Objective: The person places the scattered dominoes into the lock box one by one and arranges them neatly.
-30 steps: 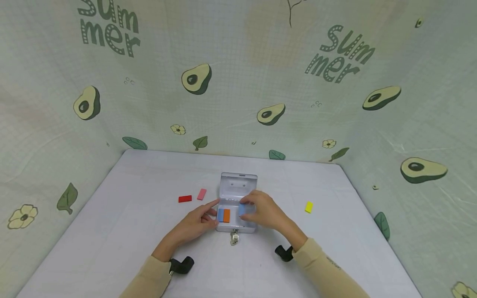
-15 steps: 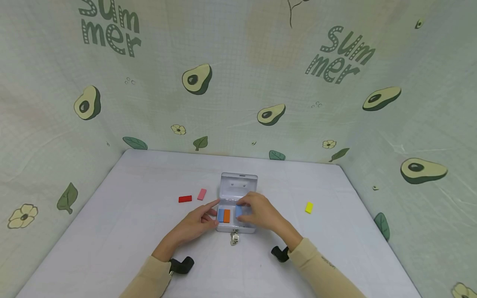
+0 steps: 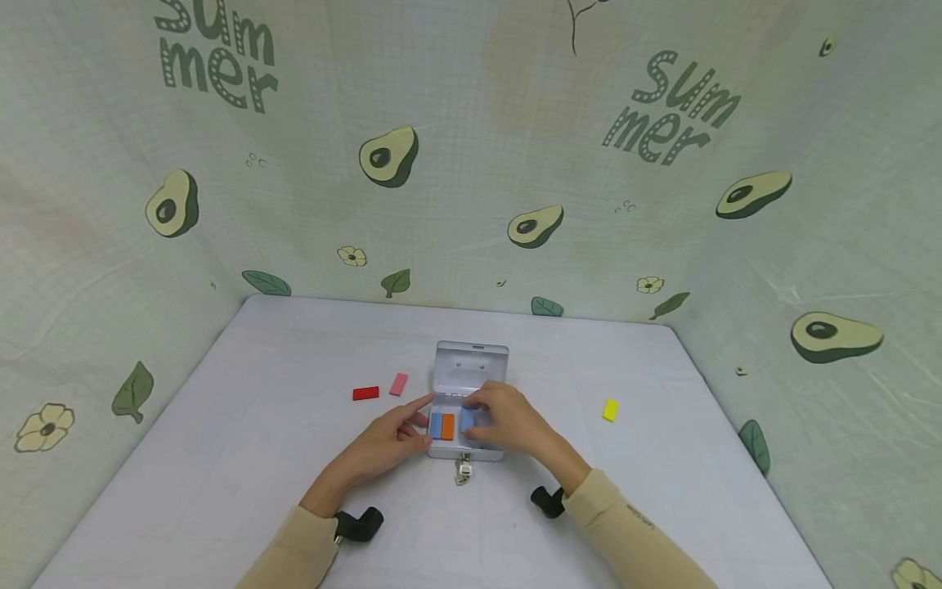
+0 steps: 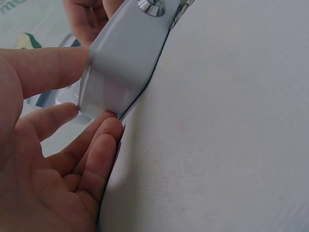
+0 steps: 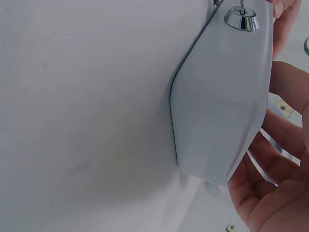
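Pinched between thumb and fingers of the right hand (image 3: 508, 419), a light-blue block (image 3: 467, 420): flat, plain, oblong, lengthwise near to far. Placed over the right part of an open, pale grey box (image 3: 446, 452), with raised lid (image 3: 471, 370) at the far side. To the left inside, side by side, a blue block (image 3: 437, 426) and an orange block (image 3: 448, 427). Against the box's left end, the left hand (image 3: 383, 442), fingers loosely spread and touching. At the near wall, a lock (image 5: 243, 20) with keys (image 3: 463, 472). Out on the white table (image 3: 221, 507), a red block (image 3: 365, 393) and a pink block (image 3: 399, 384) to the left, a yellow block (image 3: 611, 411) well apart to the right. Largely covered by the right hand, the box's right part. Impossible to tell whether touching the box floor with the pinched block. Cut off at the near edge, both sleeves (image 3: 294, 552).
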A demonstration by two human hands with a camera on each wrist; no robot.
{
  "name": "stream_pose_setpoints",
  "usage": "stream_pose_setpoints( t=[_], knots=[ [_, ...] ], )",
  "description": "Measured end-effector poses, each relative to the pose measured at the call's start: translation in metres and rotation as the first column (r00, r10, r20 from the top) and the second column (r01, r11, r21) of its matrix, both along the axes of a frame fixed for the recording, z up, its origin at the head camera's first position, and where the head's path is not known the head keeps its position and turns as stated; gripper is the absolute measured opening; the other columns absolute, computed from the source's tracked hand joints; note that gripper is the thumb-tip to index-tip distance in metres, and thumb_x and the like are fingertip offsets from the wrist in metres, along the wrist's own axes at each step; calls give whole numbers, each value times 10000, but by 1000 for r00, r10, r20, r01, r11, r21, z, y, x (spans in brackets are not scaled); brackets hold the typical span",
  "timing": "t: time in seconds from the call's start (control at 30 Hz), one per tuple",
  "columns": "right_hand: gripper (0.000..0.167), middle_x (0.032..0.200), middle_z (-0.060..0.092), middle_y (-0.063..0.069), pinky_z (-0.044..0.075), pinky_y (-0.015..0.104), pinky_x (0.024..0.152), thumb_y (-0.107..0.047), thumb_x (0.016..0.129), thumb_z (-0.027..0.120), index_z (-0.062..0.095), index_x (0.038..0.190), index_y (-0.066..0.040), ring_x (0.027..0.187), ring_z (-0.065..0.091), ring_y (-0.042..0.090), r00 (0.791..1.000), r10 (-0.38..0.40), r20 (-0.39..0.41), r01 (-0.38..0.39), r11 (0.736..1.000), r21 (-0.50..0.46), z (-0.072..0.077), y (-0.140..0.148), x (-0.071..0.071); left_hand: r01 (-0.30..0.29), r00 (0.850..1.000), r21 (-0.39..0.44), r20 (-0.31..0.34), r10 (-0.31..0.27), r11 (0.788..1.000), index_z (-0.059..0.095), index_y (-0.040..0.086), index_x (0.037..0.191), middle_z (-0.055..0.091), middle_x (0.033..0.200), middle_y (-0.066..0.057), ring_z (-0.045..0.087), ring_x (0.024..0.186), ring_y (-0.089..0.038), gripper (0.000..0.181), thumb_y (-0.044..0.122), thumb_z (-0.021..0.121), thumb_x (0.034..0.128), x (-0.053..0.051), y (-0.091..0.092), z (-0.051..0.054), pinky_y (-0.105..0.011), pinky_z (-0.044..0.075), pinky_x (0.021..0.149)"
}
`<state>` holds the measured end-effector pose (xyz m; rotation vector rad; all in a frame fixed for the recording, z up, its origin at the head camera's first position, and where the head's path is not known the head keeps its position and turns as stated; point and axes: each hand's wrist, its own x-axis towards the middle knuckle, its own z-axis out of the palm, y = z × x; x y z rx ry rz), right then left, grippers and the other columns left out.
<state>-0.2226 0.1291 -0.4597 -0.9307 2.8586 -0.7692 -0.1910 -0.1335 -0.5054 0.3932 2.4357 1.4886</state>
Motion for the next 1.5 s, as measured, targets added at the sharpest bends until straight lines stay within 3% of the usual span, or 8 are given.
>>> stream_pose_setpoints(
  t=[0.73,1.5],
  knots=[
    [376,1032,709,31,563,378,886,-218,850,903,785,1167,-54,945,637,197,1000,-11,25,10,999,43,-7,-9,1,-1,1000,-2,-1,1,1000,459,233,1626,641,1308,-50,613,1031,-173,698,289,747,993,1,0,2,-335,536,908],
    [365,1029,731,10,554,349,862,-261,833,928,797,1128,-89,912,626,141,999,-21,-45,25,994,103,-15,-16,0,6,1000,-8,-8,-6,1000,453,230,1629,642,1319,-59,611,1033,-176,698,293,745,998,-1,0,-1,-337,534,914]
  ],
)
